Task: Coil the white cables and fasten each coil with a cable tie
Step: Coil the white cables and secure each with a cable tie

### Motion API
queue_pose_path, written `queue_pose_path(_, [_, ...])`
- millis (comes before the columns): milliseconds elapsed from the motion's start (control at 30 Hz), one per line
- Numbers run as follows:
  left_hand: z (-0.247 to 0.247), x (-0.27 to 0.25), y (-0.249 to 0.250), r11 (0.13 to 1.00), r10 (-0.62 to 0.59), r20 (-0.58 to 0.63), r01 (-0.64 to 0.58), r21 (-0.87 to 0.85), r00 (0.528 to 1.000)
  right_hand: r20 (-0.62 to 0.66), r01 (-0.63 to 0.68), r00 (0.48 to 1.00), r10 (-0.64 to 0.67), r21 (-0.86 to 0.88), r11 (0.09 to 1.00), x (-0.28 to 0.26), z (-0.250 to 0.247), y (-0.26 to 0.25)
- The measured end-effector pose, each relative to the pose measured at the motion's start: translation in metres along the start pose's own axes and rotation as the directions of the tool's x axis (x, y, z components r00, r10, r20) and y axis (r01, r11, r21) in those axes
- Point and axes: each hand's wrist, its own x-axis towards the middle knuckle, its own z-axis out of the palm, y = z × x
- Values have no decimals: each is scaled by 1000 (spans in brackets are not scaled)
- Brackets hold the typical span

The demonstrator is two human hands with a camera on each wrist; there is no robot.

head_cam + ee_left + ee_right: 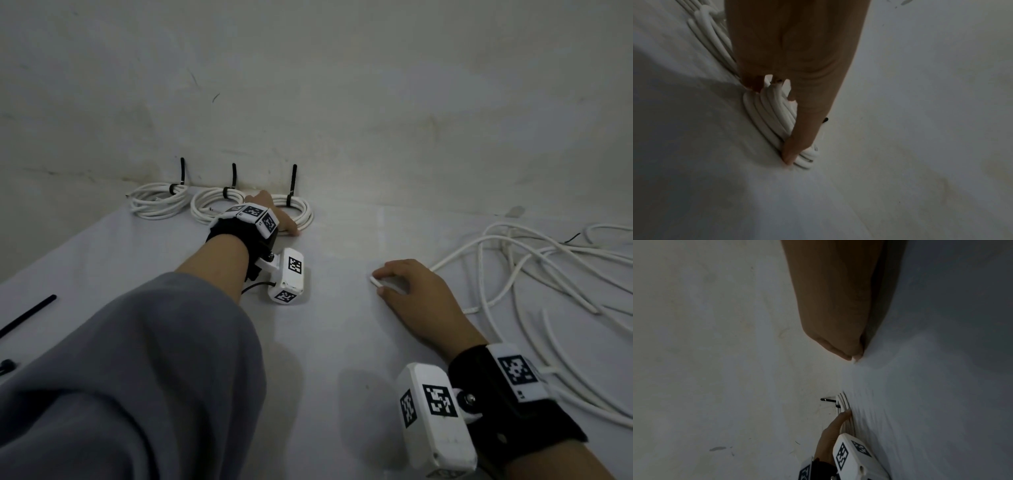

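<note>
Three white coils lie in a row along the wall, each bound with a black cable tie: the left coil [157, 202], the middle coil [205, 205] and the right coil [303, 212]. My left hand [284, 221] rests on the right coil [766, 116]. Its thumb [791, 154] lies straight across the strands, and its fingertips [754, 84] touch their top. Near the table's middle, my right hand [380, 282] pinches the end of a loose white cable [375, 281] between thumb and index finger. That cable runs back to a tangle of loose cables [513, 274] on the right.
Spare black cable ties lie at the left edge [27, 315], with another dark piece [7, 366] below them. The white-covered table [335, 240] ends at the wall [342, 102] right behind the coils. My grey sleeve [137, 377] covers the near left.
</note>
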Motion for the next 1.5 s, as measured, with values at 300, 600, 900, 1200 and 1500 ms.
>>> queue_pose_path(300, [-14,-10,10,996,80,-50,-81,-36,996,-26,-110,994,109,-63,992,2,-1,-5])
queue_pose_path(600, [-58,-100,75,835,508,81,-467,-290,857,-66,12,998,-11,14,1000,-6,-22,-46])
queue_pose_path(900, [-44,-186,98,816,577,374,-536,-218,726,-132,49,991,-9,302,952,-37,-62,-51])
queue_pose_path(1200, [-40,-208,81,841,531,257,-465,-277,807,78,-23,996,31,-103,994,-82,-91,-15])
queue_pose_path(1500, [-19,-243,92,885,344,592,-462,55,729,-157,-80,981,112,196,977,-94,-110,-6])
